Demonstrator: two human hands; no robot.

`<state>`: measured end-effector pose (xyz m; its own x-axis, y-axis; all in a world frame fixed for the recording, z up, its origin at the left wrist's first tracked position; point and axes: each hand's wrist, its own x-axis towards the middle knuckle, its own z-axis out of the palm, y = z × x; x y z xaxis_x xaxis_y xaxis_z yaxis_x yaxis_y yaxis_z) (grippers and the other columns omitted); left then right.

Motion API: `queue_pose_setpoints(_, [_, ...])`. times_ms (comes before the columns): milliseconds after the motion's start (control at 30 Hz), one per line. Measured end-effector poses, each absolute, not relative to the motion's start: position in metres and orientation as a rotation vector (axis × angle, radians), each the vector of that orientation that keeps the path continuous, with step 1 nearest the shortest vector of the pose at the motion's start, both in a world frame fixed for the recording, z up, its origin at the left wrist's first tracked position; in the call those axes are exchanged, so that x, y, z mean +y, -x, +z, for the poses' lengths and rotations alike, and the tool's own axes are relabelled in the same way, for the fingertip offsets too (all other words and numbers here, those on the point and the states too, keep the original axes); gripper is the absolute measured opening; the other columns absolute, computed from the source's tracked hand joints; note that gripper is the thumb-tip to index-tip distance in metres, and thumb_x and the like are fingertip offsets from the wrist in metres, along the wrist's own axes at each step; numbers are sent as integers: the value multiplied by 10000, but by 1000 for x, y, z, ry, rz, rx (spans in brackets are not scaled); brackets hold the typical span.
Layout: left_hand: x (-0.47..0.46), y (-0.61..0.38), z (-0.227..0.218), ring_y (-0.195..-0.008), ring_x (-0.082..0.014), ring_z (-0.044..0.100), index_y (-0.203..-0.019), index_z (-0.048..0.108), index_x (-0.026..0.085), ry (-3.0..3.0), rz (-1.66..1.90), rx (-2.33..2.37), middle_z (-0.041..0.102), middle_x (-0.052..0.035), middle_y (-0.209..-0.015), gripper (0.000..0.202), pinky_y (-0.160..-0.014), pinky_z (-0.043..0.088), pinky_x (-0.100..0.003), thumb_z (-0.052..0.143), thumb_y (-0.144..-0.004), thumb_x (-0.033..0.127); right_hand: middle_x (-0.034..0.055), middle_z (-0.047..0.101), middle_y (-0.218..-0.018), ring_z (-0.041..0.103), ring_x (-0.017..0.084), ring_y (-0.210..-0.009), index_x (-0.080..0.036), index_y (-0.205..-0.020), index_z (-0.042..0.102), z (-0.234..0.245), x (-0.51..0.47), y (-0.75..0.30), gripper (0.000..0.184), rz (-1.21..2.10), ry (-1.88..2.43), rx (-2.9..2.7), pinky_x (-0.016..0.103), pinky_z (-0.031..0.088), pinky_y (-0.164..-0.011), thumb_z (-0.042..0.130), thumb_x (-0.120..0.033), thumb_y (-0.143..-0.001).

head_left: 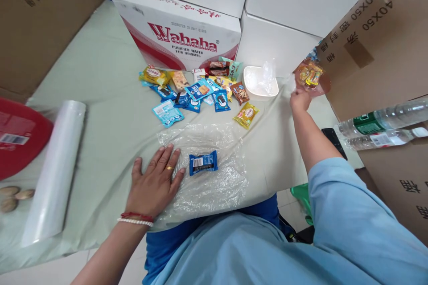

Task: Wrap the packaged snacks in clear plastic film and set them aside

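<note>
My left hand [155, 182] lies palm down, fingers spread, on the left part of a clear plastic bag [224, 191] spread flat on the table. Just right of its thumb, a small blue snack packet [203, 163] rests on that bag. At the far right my right hand [301, 100] is closed, with a bit of clear plastic by its fingers; what it grips is partly hidden. Right beside it is a pinkish see-through container [324, 87] with yellow-wrapped snacks [310, 75] in it.
Behind the bag lies a pile of wrapped snacks [200, 90] beside a white plastic tub [261, 84]. White cartons and a Wahaha box [180, 31] wall the back. A plastic film roll [55, 173] and red object [22, 138] stand left; bottles [384, 118] and a phone [334, 142] lie right.
</note>
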<state>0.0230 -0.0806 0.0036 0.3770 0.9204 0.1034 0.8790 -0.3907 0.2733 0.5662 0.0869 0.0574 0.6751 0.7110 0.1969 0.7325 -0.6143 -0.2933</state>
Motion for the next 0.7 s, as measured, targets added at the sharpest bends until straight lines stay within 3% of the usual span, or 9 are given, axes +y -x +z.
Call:
queue_pose_setpoints(133, [-81,-23,4,-1543,-370,421,-1621,434,173,-2484,333,1622,410,-155,-1684,631,-1308,54,-688,274,-1087,468,176,507,-1570,398,357,-1478,-139,-1082,787,70,119,-554,308,-369,2389,-1420,560,333,-1229,538,-191,-908])
queue_pose_setpoints(200, [-80,-23,4,-1542,-373,422,-1624,429,169,-2491,329,1623,411,-159,-1683,629,-1306,57,-692,279,-1090,466,158,443,-1636,372,358,-1500,-133,-1097,785,72,139,-543,301,-303,2351,-1828,528,328,-1242,551,-195,-917])
queue_pose_setpoints(367, [-80,-22,2,-1544,-366,421,-1632,419,199,-2499,335,1615,406,-149,-1687,622,-1305,62,-689,282,-1091,472,257,687,-1310,628,360,-1231,-22,-1244,738,62,175,-510,411,60,2559,-2235,426,496,-1064,613,-163,-879])
queue_pose_setpoints(500, [-81,-21,0,-1544,-355,424,-1639,405,210,-2511,337,1628,400,-140,-1692,620,-1307,60,-681,276,-1092,472,299,673,-1303,633,370,-1219,36,-1308,690,62,185,-498,504,76,2651,-2290,427,492,-1047,661,-197,-862])
queue_pose_setpoints(600, [-82,-21,-2,-1549,-349,419,-1643,395,218,-2516,344,1630,398,-134,-1695,616,-1306,59,-685,279,-1093,470,267,696,-1249,606,385,-1259,12,-1256,720,78,186,-505,470,36,2676,-2351,502,428,-1127,676,-270,-882])
queue_pose_setpoints(700, [-82,-21,-3,-1550,-343,419,-1643,392,218,-2521,374,1625,397,-134,-1697,612,-1308,56,-681,289,-1093,468,250,702,-1203,613,387,-1232,-17,-1232,739,102,176,-516,460,-90,2597,-2376,530,440,-1105,642,-354,-935])
